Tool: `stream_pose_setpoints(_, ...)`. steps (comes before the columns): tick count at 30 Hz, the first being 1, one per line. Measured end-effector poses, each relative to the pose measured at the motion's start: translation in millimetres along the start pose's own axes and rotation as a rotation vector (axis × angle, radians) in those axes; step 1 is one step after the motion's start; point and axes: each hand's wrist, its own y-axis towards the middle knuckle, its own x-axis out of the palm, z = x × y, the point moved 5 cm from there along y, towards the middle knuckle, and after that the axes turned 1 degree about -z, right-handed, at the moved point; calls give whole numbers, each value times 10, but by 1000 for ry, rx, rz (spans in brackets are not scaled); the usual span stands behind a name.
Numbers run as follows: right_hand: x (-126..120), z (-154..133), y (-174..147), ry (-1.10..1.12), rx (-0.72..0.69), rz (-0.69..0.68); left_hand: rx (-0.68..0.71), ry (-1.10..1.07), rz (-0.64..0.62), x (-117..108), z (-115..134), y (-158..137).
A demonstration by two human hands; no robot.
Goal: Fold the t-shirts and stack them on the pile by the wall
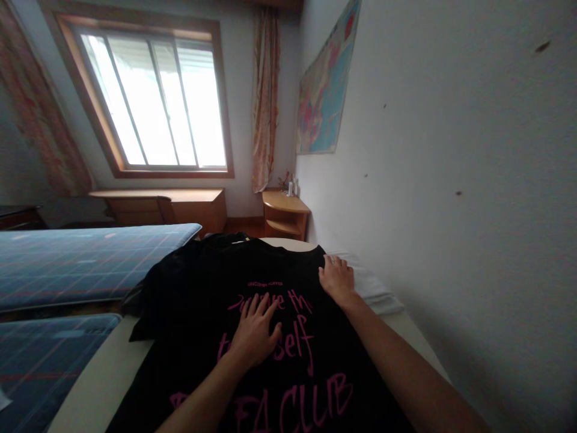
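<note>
A black T-shirt [198,313] with pink lettering lies spread over a pale round-edged surface [97,385]. My left hand [255,331] rests palm down on the chest of the shirt, fingers apart and covering part of the print. At the shirt's far right shoulder edge, my right hand [338,278] lies with its fingers forward and slightly bent, holding nothing that I can see. A folded white cloth [376,291] sits just beyond it on the right. The shirt's lower hem is out of the frame.
Blue plaid mattresses [90,258] stand close on the left. A plain wall [433,180] with a map [327,90] runs along the right. Behind are a small corner shelf [286,202], a wooden desk [198,198] and a window [157,102].
</note>
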Motion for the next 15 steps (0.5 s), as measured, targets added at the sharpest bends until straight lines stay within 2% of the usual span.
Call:
stream_pose_setpoints(2,5,138,72,2,84,-67,-5,2,-9,0,2,0)
stream_pose_setpoints(4,17,235,117,13,108,-111,-8,4,-13,1,3,1)
stream_pose_setpoints(15,74,259,58,102,-21,-199,-12,-5,-23,-39,22,-6)
